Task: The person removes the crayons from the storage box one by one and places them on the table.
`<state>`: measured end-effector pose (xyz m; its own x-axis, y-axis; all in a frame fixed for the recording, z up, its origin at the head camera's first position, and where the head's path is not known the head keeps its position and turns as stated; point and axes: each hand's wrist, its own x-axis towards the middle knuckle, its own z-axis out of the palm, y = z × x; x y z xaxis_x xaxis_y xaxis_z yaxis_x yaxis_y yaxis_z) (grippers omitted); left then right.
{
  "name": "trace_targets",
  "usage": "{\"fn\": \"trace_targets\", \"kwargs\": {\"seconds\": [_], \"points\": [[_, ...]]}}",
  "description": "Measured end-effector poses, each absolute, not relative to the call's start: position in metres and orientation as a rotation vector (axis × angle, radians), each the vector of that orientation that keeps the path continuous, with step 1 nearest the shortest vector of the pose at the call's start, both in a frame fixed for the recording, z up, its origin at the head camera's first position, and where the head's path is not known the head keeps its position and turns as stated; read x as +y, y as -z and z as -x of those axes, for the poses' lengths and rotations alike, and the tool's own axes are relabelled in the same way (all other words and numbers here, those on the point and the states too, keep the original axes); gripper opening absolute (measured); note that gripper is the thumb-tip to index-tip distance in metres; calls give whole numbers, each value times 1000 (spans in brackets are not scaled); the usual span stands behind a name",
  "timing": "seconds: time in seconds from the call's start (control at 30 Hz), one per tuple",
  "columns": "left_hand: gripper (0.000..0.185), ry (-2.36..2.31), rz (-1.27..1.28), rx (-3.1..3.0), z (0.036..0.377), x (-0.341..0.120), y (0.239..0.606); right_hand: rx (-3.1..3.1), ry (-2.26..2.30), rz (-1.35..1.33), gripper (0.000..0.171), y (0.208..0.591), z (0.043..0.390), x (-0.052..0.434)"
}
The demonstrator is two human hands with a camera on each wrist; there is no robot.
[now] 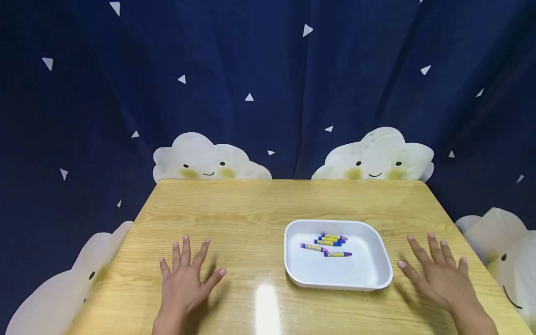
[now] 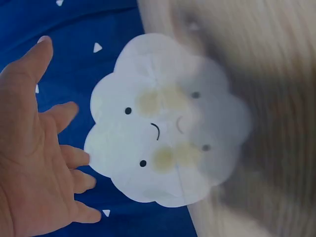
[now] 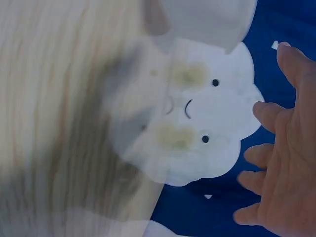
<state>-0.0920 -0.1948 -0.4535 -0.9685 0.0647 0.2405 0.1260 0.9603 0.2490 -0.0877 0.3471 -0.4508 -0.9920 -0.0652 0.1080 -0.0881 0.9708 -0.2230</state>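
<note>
My left hand [image 1: 184, 284] is spread palm down over the left part of the wooden table, fingers apart and holding nothing. To the right of the tray, my right hand [image 1: 441, 279] is spread the same way, its thumb close to the tray's right edge. Between the hands, nearer the right one, stands a white plastic tray [image 1: 335, 275]. Several crayons in yellow and blue wrappers lie inside it, among them a pink crayon [image 1: 313, 247] and a purple crayon [image 1: 337, 254]. In the left wrist view the left hand [image 2: 34, 153] shows straight fingers, as does the right hand [image 3: 289, 153] in the right wrist view.
The light wooden table [image 1: 226, 209] has a glossy top with a bright reflection at its front. Behind it and at both sides hangs a dark blue curtain [image 1: 268, 70] with white triangles and smiling clouds.
</note>
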Motion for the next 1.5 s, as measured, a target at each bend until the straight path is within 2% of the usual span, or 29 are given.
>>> {"fn": "trace_targets", "kwargs": {"seconds": [0.17,0.3,0.5,0.63,0.97,1.27,1.5], "points": [[77,395,178,-2856,87,-182,445,-3003,-333,-182,73,445,81,333],[69,407,228,-2828,89,-170,442,-2933,-411,-243,73,443,78,323],[57,525,349,-2751,95,-151,446,-2818,-787,-275,68,451,79,318],[52,650,440,-2679,101,-137,450,-2763,-1063,-181,64,460,79,317],[49,1076,499,-2641,112,-110,457,-2648,-1539,-83,73,480,78,309],[43,1311,564,-2612,122,-82,461,-2716,-1480,-71,88,486,80,303],[43,1472,609,-2536,133,-65,464,-2756,-1418,-96,92,485,81,301]]}}
